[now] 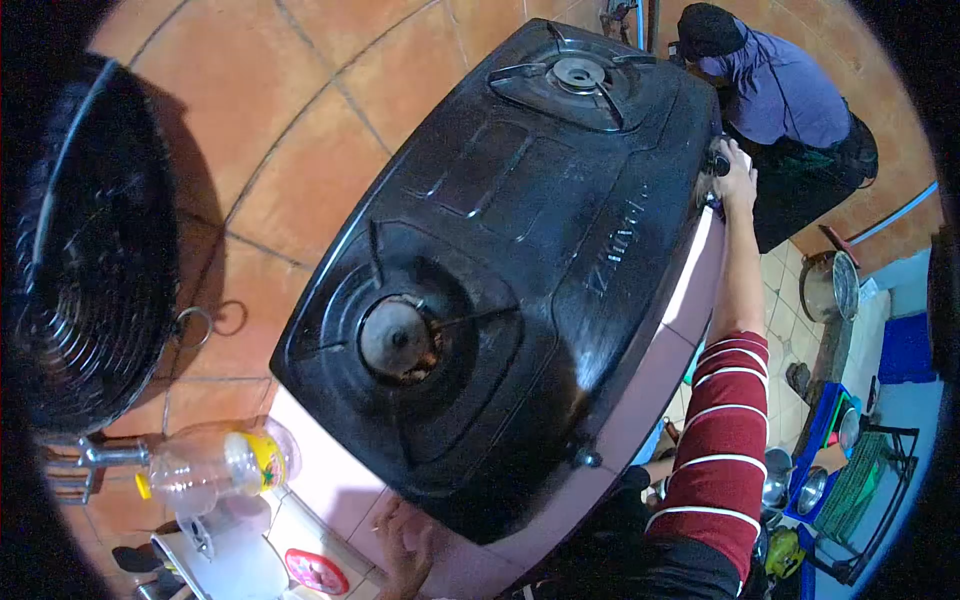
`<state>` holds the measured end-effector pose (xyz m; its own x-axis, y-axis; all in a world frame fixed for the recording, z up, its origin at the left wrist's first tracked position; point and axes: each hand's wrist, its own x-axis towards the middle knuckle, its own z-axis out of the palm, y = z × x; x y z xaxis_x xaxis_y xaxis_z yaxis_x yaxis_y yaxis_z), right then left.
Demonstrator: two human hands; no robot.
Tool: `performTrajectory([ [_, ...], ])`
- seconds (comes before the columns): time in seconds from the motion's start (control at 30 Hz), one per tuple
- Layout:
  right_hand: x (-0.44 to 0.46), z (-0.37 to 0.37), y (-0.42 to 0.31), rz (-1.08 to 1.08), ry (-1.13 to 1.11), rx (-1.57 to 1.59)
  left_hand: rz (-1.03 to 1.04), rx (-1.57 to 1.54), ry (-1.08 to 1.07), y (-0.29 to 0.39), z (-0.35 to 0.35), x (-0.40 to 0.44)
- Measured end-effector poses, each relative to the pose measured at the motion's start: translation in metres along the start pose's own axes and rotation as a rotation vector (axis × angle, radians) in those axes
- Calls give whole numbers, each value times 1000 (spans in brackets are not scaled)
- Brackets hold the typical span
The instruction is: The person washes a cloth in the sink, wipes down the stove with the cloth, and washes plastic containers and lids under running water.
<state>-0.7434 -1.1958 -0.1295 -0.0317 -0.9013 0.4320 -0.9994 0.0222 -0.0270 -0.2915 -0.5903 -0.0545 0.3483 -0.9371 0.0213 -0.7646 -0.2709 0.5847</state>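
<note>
A black two-burner gas stove (520,250) lies across the middle of the view on a pink tiled counter (660,370). My right arm, in a red sleeve with white stripes, stretches along the stove's front side. At its far end my right hand (735,175) has its fingers closed round a black stove knob (718,163). A second knob (588,458) is at the near end of that side. Low in the view, my left hand (405,545) is on the tiles by the stove's near corner, fingers apart and holding nothing. No flame shows on either burner.
Another person (790,100) bends down at the upper right. A black wire basket (85,250) hangs at the left. Clear plastic bottles (200,470), a white container (225,565) and a red lid (316,571) are at the lower left. A blue rack (815,450) with metal bowls stands at the right.
</note>
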Motion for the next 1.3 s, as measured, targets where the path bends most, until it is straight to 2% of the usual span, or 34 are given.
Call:
performTrajectory([
  [0.03,5,-1,-1,0,0,0,0,0,0,-2,0,2],
  [0.1,12,-1,-8,281,11,-97,-71,21,-26,-2,-2,7],
  [0.17,12,-2,-14,330,67,-99,-79,-58,-3,5,-3,12],
  [0.23,13,-7,-14,529,9,29,-147,24,42,5,-8,5],
  [0.27,11,-6,-12,516,16,26,-154,12,49,21,-15,11],
  [0.33,1,-11,-12,625,49,142,-5,12,111,50,-34,22],
  [0.37,-15,-36,-35,688,134,173,-11,1,123,41,-38,12],
  [0.4,-23,-54,-46,734,48,121,-63,-13,150,26,-43,-1],
  [0.43,-36,-62,-49,713,-1,126,-117,-27,176,14,-47,-16],
  [0.5,-62,-39,-32,653,40,15,-178,-99,220,26,-66,-19],
  [0.53,-74,-24,-18,559,-9,-42,-208,-149,160,34,-80,-22],
  [0.57,-87,-31,-22,556,-32,-70,-252,-194,106,42,-96,-29],
  [0.6,-102,-38,-22,406,-98,-95,-154,-208,163,34,-99,-36],
  [0.63,-119,-47,-20,37,-179,-275,-64,-210,214,20,-95,-44],
  [0.67,-134,-33,-8,48,-98,-49,-67,-183,228,15,-96,-52],
  [0.7,-159,-58,-38,91,26,73,-70,-159,245,11,-99,-59],
  [0.73,-180,-89,-67,306,-21,252,-31,-218,243,6,-107,-65],
  [0.77,-197,-89,-70,193,26,255,19,-281,243,2,-114,-72],
  [0.8,-208,-64,-62,195,-19,23,13,-303,248,0,-118,-80],
  [0.83,-228,-74,-73,74,64,86,20,-332,249,-2,-123,-91],
  [0.9,-266,-114,-109,-21,-66,-17,26,-344,253,-14,-129,-112],
  [1.0,-350,-171,-158,-216,84,-63,88,-360,250,-32,-142,-150],
  [1.03,-368,-145,-159,-174,165,-59,108,-344,262,-39,-148,-163],
  [1.13,-444,-220,-219,-217,115,-68,142,-312,293,-64,-172,-205],
  [1.23,-513,-262,-262,-203,96,-66,159,-275,248,-98,-182,-230],
  [1.3,-558,-301,-295,-238,73,94,203,-16,125,-120,-184,-221],
])
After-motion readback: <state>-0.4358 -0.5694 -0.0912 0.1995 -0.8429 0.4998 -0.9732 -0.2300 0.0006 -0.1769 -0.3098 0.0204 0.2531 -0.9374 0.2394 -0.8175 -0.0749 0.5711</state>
